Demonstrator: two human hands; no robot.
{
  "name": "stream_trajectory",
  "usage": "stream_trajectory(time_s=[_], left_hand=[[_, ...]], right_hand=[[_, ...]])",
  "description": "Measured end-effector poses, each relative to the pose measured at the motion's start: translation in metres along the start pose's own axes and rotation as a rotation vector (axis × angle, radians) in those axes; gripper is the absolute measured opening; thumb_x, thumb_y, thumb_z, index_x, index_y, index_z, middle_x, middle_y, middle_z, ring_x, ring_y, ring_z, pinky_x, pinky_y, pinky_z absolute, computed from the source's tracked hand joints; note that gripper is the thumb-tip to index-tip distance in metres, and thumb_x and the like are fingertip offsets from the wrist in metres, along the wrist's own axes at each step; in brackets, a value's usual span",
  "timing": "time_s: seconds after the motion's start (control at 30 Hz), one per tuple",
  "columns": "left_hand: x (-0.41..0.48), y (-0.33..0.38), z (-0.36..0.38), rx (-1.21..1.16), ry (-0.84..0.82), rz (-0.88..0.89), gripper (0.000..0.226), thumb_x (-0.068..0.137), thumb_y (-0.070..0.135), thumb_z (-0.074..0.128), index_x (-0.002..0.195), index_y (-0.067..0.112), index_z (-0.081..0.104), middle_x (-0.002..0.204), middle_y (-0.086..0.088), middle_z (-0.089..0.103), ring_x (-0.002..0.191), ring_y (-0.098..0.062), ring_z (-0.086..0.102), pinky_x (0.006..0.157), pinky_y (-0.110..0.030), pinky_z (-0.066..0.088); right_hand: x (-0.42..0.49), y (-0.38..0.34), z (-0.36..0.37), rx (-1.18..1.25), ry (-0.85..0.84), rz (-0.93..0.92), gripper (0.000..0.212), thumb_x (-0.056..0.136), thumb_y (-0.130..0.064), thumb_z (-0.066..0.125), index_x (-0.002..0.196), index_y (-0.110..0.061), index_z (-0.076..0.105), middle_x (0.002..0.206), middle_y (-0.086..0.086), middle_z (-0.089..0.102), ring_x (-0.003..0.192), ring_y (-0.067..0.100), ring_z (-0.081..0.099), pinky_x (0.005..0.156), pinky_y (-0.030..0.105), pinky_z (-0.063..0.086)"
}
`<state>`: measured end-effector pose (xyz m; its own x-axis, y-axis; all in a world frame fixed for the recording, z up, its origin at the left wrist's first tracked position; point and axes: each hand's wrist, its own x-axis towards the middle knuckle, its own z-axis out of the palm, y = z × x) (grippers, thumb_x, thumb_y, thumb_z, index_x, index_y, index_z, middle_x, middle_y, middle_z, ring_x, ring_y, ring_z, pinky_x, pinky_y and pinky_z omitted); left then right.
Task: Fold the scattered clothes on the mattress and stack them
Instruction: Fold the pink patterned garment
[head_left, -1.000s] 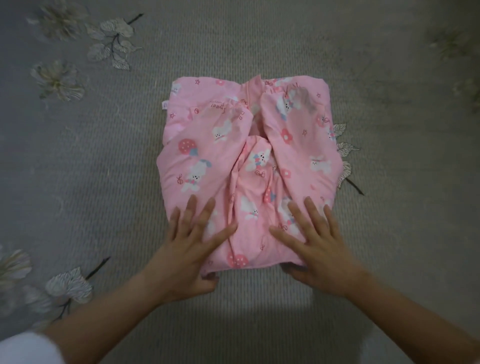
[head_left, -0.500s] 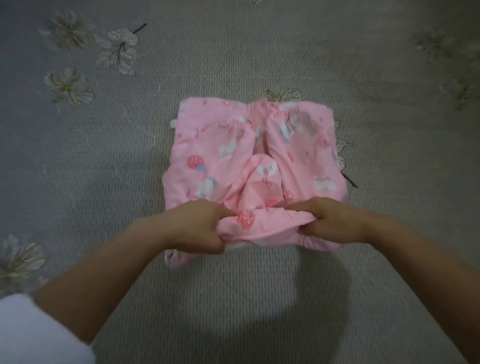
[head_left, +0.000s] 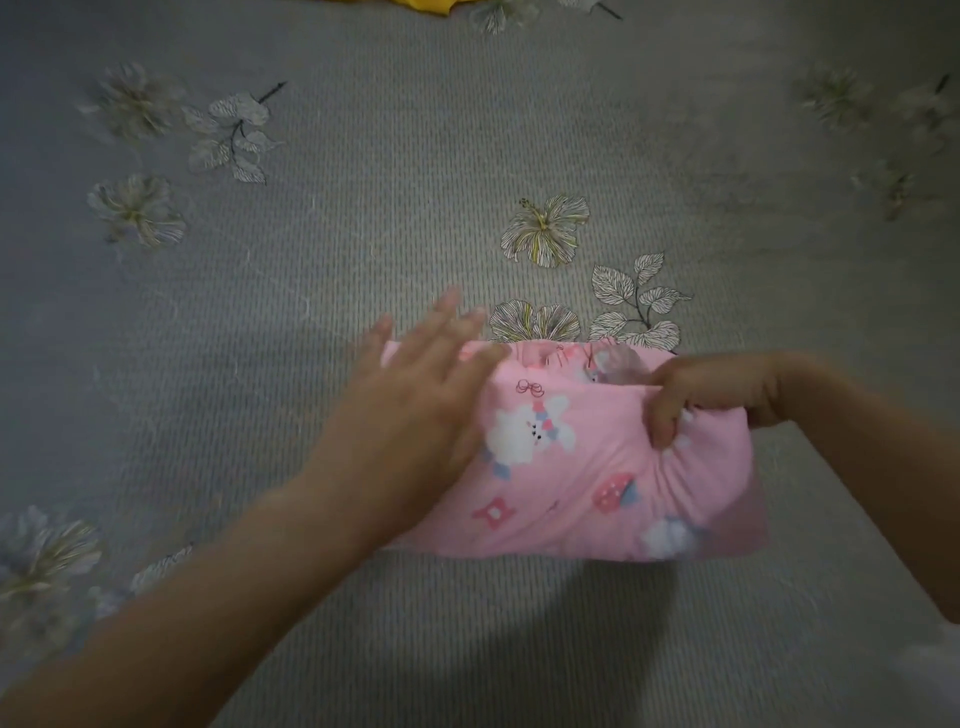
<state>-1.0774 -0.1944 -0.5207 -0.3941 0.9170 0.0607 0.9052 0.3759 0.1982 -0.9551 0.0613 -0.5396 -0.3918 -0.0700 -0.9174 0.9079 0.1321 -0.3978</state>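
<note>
Left forearm (head_left: 208, 597): bare; it comes in from the bottom-left corner and slants up toward the middle.
Right forearm (head_left: 857, 467): bare; it comes in from the right edge.
Garment: a pink printed cotton garment (head_left: 571, 493), folded into a thick, compact rectangle, lies on the grey ribbed-weave mattress (head_left: 311, 312) just right of centre. The print shows white fluffy animals, a red mushroom and small bows.
Left hand (head_left: 410, 395): lies flat on the left end of the fold, fingers straight and slightly spread, tips reaching past the far edge. It is motion-blurred.
Right hand (head_left: 711, 395): at the far right of the fold, it pinches the top layer. The fingers curl over the edge, the thumb presses the front, and cloth bunches beneath it.
Mattress print: pale outlined flowers and leaves. One flower-and-leaf cluster (head_left: 587, 291) sits just beyond the garment.
Far edge: a scrap of yellow fabric (head_left: 421, 5), well apart from the garment. I cannot tell what it is.
</note>
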Motion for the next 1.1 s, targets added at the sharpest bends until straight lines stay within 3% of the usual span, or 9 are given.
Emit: stream_trajectory(time_s=[0.1, 0.2, 0.33, 0.37, 0.47, 0.7, 0.87, 0.97, 1.1], left_hand=[[-0.017, 0.026, 0.035, 0.073, -0.078, 0.131, 0.053, 0.088, 0.041, 0.04, 0.137, 0.024, 0.047, 0.153, -0.008, 0.033, 0.144, -0.029, 0.022, 0.111, -0.06, 0.017], [-0.021, 0.02, 0.071, 0.144, -0.165, 0.032, 0.058, 0.091, 0.054, 0.032, 0.143, 0.03, 0.042, 0.155, -0.009, 0.028, 0.144, -0.038, 0.016, 0.113, -0.059, 0.008], [-0.009, 0.006, 0.097, 0.159, -0.168, -0.083, 0.062, 0.093, 0.062, 0.021, 0.146, 0.034, 0.034, 0.158, -0.007, 0.021, 0.145, -0.038, 0.012, 0.115, -0.057, 0.004], [-0.007, 0.005, 0.1, 0.163, -0.155, -0.088, 0.062, 0.093, 0.062, 0.021, 0.147, 0.034, 0.033, 0.158, -0.006, 0.02, 0.145, -0.038, 0.013, 0.115, -0.057, 0.004], [-0.003, 0.002, 0.109, 0.161, -0.124, -0.097, 0.062, 0.093, 0.063, 0.021, 0.147, 0.034, 0.032, 0.158, -0.005, 0.02, 0.145, -0.037, 0.015, 0.114, -0.057, 0.005], [0.008, -0.016, 0.136, 0.059, -0.148, -0.297, 0.065, 0.091, 0.068, 0.014, 0.148, 0.038, 0.024, 0.159, -0.007, 0.017, 0.145, -0.033, 0.012, 0.114, -0.052, 0.002], [0.012, -0.023, 0.154, -0.028, -0.174, -0.361, 0.063, 0.09, 0.067, 0.011, 0.149, 0.043, 0.01, 0.161, -0.002, 0.005, 0.147, -0.028, 0.001, 0.115, -0.044, -0.008], [0.017, -0.026, 0.162, -0.075, -0.192, -0.366, 0.061, 0.092, 0.064, 0.011, 0.149, 0.042, 0.011, 0.161, -0.002, 0.005, 0.147, -0.027, 0.002, 0.116, -0.044, -0.005], [0.023, -0.03, 0.164, -0.143, -0.202, -0.381, 0.056, 0.094, 0.055, 0.011, 0.149, 0.044, 0.009, 0.161, 0.001, 0.001, 0.148, -0.022, -0.002, 0.117, -0.043, -0.006]], right_hand=[[0.001, -0.014, -0.01, -0.194, 0.231, -0.113, 0.036, 0.051, 0.0, 0.075, 0.085, -0.013, 0.075, 0.078, 0.008, 0.073, 0.07, 0.018, 0.069, 0.061, 0.023, 0.052], [0.006, -0.019, -0.007, -0.425, 0.553, -0.271, 0.031, 0.066, -0.01, 0.082, 0.093, -0.021, 0.071, 0.087, 0.002, 0.069, 0.071, 0.013, 0.06, 0.062, 0.021, 0.043], [0.012, 0.004, 0.037, -0.854, 1.147, -0.61, 0.037, 0.078, -0.014, 0.064, 0.115, -0.01, 0.062, 0.125, 0.011, 0.061, 0.116, 0.029, 0.056, 0.097, 0.035, 0.035], [0.015, 0.014, 0.052, -0.949, 1.213, -0.692, 0.039, 0.08, -0.019, 0.06, 0.118, -0.01, 0.061, 0.133, 0.013, 0.056, 0.125, 0.03, 0.051, 0.105, 0.042, 0.031], [0.032, 0.047, 0.085, -1.118, 1.114, -0.701, 0.05, 0.09, -0.033, 0.047, 0.136, -0.015, 0.051, 0.151, 0.011, 0.037, 0.142, 0.03, 0.03, 0.114, 0.054, 0.019], [0.081, 0.077, 0.057, -0.893, 1.081, -0.318, 0.058, 0.097, -0.052, 0.018, 0.151, -0.032, 0.019, 0.16, 0.002, 0.013, 0.147, 0.023, 0.005, 0.117, 0.043, -0.003], [0.103, 0.085, 0.054, -0.799, 1.034, -0.332, 0.056, 0.097, -0.05, 0.014, 0.151, -0.037, 0.004, 0.16, -0.004, 0.0, 0.148, 0.015, -0.006, 0.118, 0.038, -0.005], [0.111, 0.084, 0.048, -0.706, 0.981, -0.326, 0.053, 0.095, -0.05, 0.003, 0.147, -0.043, -0.006, 0.157, -0.012, -0.011, 0.145, 0.007, -0.017, 0.117, 0.031, -0.013], [0.112, 0.084, 0.036, -0.598, 0.913, -0.392, 0.052, 0.093, -0.047, 0.005, 0.145, -0.047, 0.003, 0.155, -0.018, -0.004, 0.144, 0.003, -0.009, 0.118, 0.031, -0.005]])
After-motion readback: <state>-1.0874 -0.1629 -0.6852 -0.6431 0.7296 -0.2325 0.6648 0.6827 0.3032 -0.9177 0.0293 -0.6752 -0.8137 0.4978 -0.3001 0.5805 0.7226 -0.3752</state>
